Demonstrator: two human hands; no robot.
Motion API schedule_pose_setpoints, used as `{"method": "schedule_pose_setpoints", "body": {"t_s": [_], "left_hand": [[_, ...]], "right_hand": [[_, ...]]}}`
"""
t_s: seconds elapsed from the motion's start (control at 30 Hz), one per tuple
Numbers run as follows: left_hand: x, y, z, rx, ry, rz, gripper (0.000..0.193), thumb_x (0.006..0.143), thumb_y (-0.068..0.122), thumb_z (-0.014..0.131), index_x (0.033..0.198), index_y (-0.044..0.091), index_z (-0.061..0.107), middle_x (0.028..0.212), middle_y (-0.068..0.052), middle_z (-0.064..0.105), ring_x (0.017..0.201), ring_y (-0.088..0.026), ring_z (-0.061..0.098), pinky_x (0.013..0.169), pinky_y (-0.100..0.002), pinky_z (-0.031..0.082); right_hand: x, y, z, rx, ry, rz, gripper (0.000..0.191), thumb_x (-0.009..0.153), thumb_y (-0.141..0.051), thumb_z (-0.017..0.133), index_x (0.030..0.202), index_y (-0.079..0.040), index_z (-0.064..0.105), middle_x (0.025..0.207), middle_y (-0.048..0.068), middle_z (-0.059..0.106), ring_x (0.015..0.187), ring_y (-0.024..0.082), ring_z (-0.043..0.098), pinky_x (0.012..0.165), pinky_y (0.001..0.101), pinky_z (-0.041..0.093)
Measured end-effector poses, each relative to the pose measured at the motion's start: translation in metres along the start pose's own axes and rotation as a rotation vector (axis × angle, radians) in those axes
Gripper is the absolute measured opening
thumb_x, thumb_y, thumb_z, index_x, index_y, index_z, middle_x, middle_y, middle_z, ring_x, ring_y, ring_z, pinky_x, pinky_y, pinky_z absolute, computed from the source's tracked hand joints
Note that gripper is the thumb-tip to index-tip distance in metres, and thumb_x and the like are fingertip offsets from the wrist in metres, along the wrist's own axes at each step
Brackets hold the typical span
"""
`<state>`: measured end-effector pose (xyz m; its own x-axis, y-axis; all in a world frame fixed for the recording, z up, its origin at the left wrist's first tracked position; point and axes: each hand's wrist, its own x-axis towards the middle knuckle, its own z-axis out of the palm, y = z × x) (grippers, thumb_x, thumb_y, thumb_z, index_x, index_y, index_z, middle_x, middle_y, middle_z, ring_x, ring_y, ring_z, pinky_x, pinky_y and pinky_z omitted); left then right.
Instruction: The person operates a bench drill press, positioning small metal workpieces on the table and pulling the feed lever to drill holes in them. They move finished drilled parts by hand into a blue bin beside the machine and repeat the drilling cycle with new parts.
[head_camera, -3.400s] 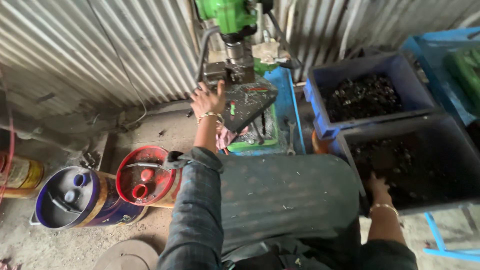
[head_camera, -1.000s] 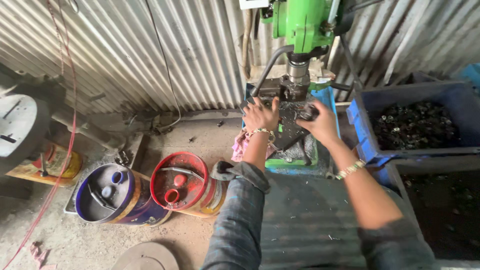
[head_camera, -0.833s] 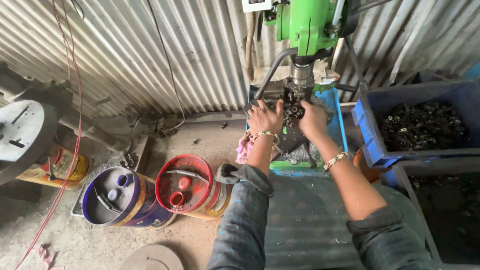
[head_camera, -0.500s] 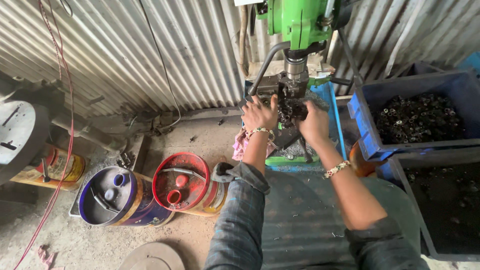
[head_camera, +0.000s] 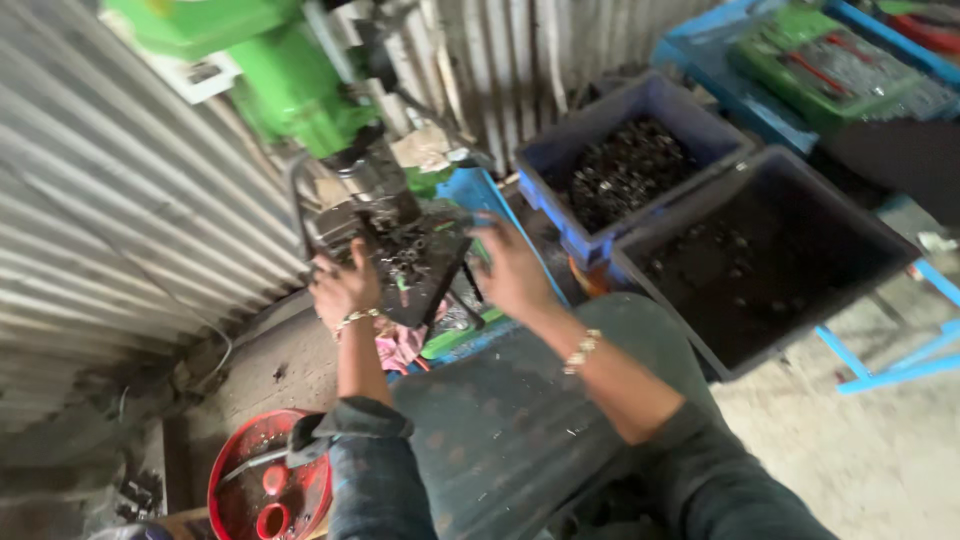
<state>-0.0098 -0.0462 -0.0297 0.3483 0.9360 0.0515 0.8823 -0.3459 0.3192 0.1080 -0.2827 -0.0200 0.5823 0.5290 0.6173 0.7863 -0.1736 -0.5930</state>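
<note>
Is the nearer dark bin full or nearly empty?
Nearly empty. The dark bin shows mostly bare floor with a few scattered dark bits; the blue bin behind holds a heap.

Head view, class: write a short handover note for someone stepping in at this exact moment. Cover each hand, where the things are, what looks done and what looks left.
Left hand: resting on the left edge of the drill table under the green drill press; whether it grips anything cannot be told.
Right hand: open, fingers spread, just right of the table, holding nothing visible.
Things: small dark metal parts lie on the table. The blue crate and the dark crate of parts stand to the right. A red drum stands lower left.
Done: parts are on the table.
Left: both crates hold parts; blur hides finer detail.
</note>
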Motion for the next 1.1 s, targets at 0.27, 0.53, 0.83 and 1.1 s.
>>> {"method": "schedule_pose_setpoints", "body": {"t_s": [0.27,0.53,0.83,1.1], "left_hand": [[0.017,-0.025,0.015,0.045,0.11,0.034,0.1,0.104,0.074,0.027,0.156,-0.011,0.024,0.142,-0.032,0.054,0.131,-0.051,0.05,0.105,-0.053,0.045],[0.008,-0.029,-0.002,-0.008,0.108,0.024,0.077,0.103,0.068,0.039,0.154,0.01,0.034,0.136,-0.03,0.06,0.126,-0.051,0.054,0.101,-0.057,0.045],[0.005,-0.032,-0.014,-0.02,0.09,0.025,0.076,0.104,0.068,0.04,0.152,0.009,0.034,0.133,-0.033,0.061,0.124,-0.053,0.054,0.103,-0.058,0.043],[0.006,-0.031,-0.013,0.057,0.08,0.016,0.082,0.103,0.07,0.037,0.154,0.006,0.033,0.137,-0.033,0.059,0.125,-0.051,0.055,0.102,-0.057,0.044]], "right_hand": [[-0.117,0.244,-0.168,-0.575,-0.079,0.458,0.05,0.082,-0.022,0.078,0.128,-0.007,0.063,0.128,0.021,0.064,0.12,0.04,0.06,0.105,0.049,0.05],[-0.14,0.34,-0.229,-0.711,-0.328,1.123,0.088,0.082,-0.046,0.081,0.153,-0.014,0.041,0.156,0.034,0.033,0.134,0.06,0.039,0.106,0.0643,0.042],[-0.134,0.379,-0.239,-0.621,-0.091,1.226,0.154,0.048,-0.071,0.09,0.165,-0.01,0.011,0.165,0.03,0.021,0.15,0.053,0.02,0.121,0.0656,0.013],[-0.118,0.383,-0.229,-0.538,-0.133,1.059,0.138,0.054,-0.075,0.081,0.168,-0.016,0.031,0.168,0.013,0.038,0.161,0.04,0.027,0.131,0.0707,0.004]]}}
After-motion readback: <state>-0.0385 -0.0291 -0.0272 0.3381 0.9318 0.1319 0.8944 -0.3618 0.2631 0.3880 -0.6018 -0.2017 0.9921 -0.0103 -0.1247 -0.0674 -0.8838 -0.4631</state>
